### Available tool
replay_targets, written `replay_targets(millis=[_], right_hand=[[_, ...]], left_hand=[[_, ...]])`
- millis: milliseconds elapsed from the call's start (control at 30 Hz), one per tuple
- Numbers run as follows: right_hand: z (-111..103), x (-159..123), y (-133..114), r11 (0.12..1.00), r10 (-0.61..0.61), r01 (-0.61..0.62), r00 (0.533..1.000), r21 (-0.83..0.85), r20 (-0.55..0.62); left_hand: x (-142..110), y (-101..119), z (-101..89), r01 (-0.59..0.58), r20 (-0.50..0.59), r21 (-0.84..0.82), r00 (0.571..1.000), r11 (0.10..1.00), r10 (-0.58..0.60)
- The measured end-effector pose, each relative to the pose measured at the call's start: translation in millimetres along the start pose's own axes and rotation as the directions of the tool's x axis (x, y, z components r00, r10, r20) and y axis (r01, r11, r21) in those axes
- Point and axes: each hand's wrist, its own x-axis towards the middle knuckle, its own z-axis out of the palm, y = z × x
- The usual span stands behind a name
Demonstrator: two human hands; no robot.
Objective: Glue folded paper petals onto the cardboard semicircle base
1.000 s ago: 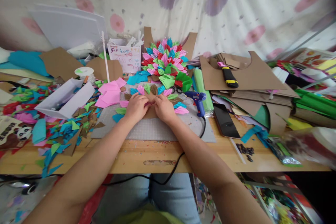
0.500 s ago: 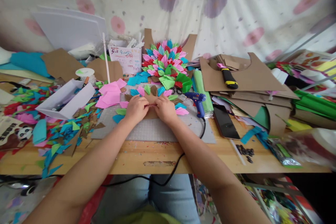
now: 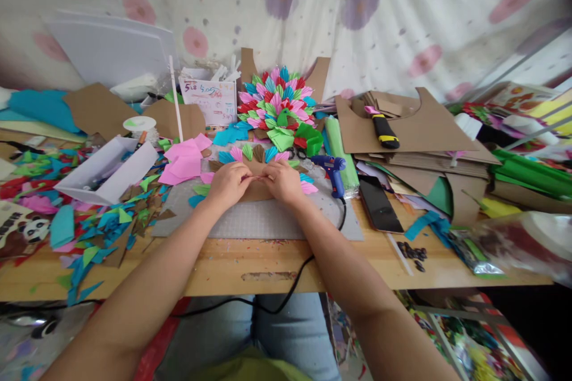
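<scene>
My left hand and my right hand meet fingertip to fingertip, both closed in a pinch. Whatever thin piece lies between the fingertips is too small to name. Directly beneath them is a brown cardboard piece, edged with pleated paper petals in blue, pink, green and brown. Part of that petal ring is hidden by my hands. The cardboard rests on a grey mat. Right of my right hand, a blue glue gun sits on the mat with its black cord trailing to the table edge.
Behind stands a petal-covered paper piece. Pink paper sheets, a white box and paper scraps lie left. Rightward are a phone, stacked cardboard, a yellow-black cutter and dark beads.
The whole view has shifted slightly, with the table's things appearing a little further left. Both hands stay pinched together over the cardboard, their fingers slightly higher and more bent.
</scene>
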Motion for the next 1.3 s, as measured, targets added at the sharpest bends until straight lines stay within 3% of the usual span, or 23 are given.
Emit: replay_targets(millis=[167,367,567,800,1033,1300], right_hand=[[-3.1,0.6,4.2,1.0,0.019,-0.019,1.0,0.02,0.006],[-6.6,-0.5,4.9,0.999,0.026,-0.027,0.999,0.042,0.027],[-6.5,-1.8,8.5,0.998,0.062,-0.062,0.998,0.023,0.012],[-4.9,-2.8,9.7,0.998,0.05,-0.05,0.999,0.044,-0.012],[-3.8,-2.6,15.5,0.997,0.079,-0.079,0.997,0.019,-0.011],[-5.2,-3.0,14.5,0.997,0.073,-0.073,0.997,0.009,0.008]], left_hand=[[-0.2,0.0,-2.1,0.009,0.02,0.017,1.0,1.0,-0.009],[-1.0,-6.0,-1.6,0.071,-0.047,-0.039,0.996,0.997,-0.072],[-0.9,-8.8,-6.3,0.042,0.046,-0.15,0.998,0.988,-0.035],[-2.7,-17.7,-7.6,0.091,-0.006,-0.102,0.996,0.991,-0.092],[-2.5,-17.7,-8.6,-0.011,0.029,-0.207,0.999,0.978,0.017],[-4.3,-13.5,-11.7,-0.001,0.002,-0.178,1.0,0.984,0.001]])
